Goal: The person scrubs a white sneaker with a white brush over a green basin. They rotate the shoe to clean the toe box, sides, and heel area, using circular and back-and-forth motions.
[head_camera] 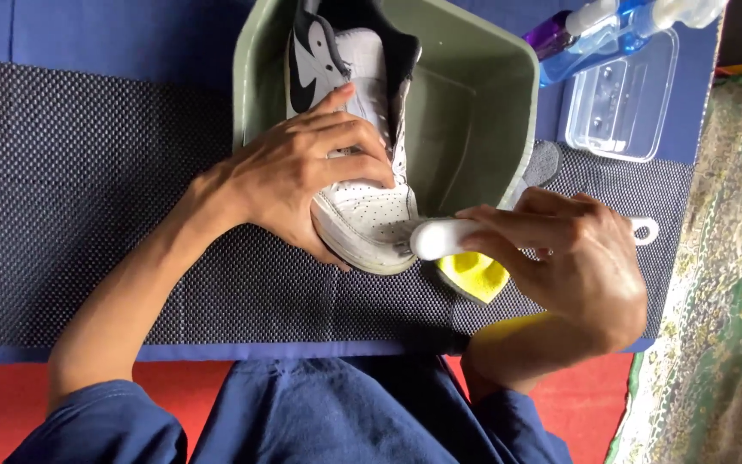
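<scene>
Two hands, left fingers (349,150) gripping sneaker (362,215) toe, right fingers (517,225) wrapping white brush (440,238)

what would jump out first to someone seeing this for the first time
At centre, the left hand grips a white and black sneaker whose toe juts over the rim of a green plastic tub. Just to its right, the right hand presses a white brush against the toe, with a yellow cloth below on the dark mesh mat. Spray bottles lie at the top right.
</scene>
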